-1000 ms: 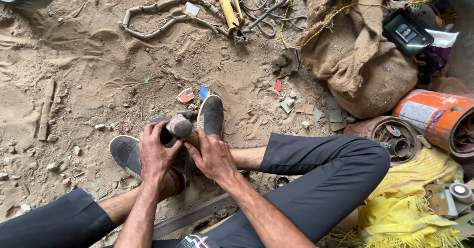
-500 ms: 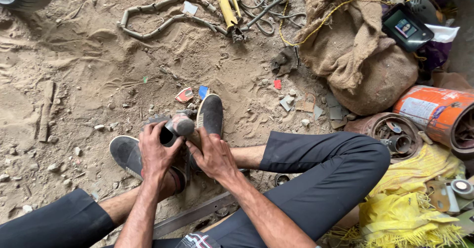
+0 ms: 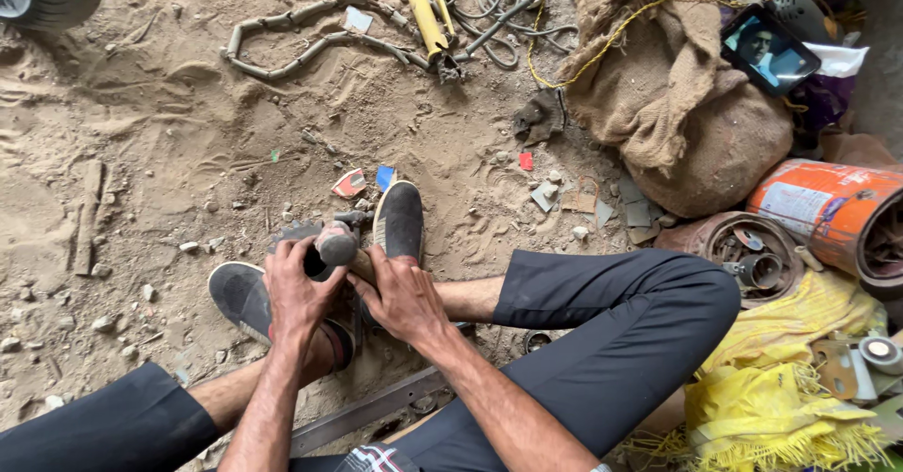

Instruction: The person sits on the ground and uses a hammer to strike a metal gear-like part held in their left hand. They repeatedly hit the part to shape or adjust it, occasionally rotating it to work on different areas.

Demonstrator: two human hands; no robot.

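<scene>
Gear part [image 3: 329,243]: a toothed metal piece with a round knob, held between the two shoes [image 3: 400,223] on the sandy ground.
Left hand [image 3: 296,293]: fingers wrapped tight on the part's left side, just behind the knob.
Right hand [image 3: 403,293]: closed on the part's right side, next to the upright shoe.
Sack [image 3: 677,105]: well right of the part, beyond the bent knee.
Change: compared with half a second ago, both hands and the part sit as they did; nothing has visibly shifted.

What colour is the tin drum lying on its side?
Orange with a white label, the tin drum shows best in the head view.
</scene>
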